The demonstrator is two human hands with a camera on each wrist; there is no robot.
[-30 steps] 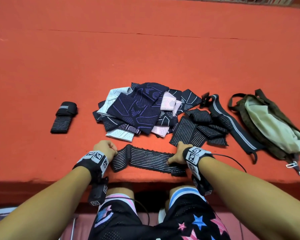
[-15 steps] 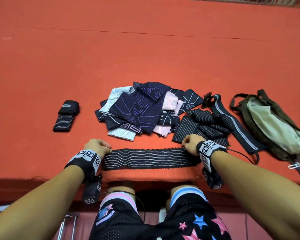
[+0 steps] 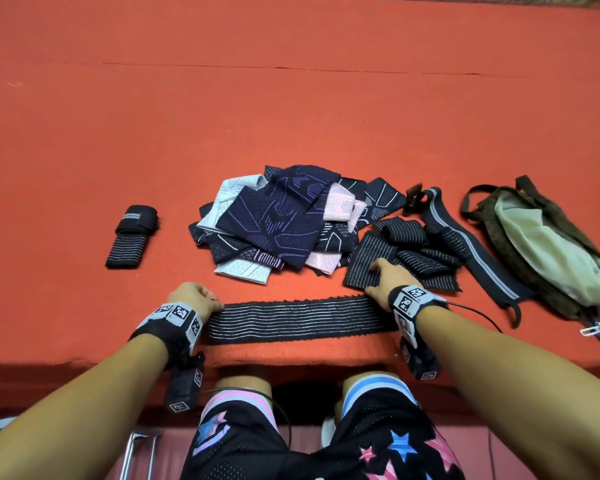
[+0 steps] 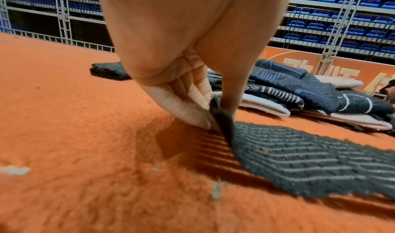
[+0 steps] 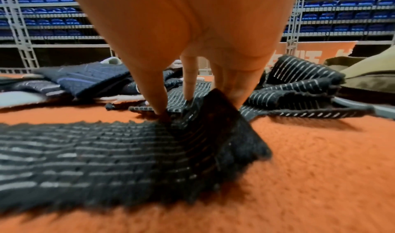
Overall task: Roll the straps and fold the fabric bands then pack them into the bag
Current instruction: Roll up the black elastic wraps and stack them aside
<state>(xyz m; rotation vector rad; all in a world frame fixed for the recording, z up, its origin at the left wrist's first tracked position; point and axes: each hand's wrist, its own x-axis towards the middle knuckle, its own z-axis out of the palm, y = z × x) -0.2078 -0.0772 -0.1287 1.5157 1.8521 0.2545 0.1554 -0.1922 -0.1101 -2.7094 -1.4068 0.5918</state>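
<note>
A black strap with grey stripes lies stretched flat along the near edge of the red table. My left hand pinches its left end, lifted slightly off the cloth. My right hand holds its right end, which is raised, with the thumb and fingers down on it. A pile of folded fabric bands in navy, pink and grey lies behind. More striped straps lie to the right. An olive bag lies open at far right.
A rolled black strap lies alone at the left. A long black band with a grey stripe and a clip runs beside the bag. The table's front edge is just under my wrists, my knees below it.
Both hands moved apart, pulling the strap from a loose curve into a straight, taut length. The right hand shifted right, next to the striped strap pile.
</note>
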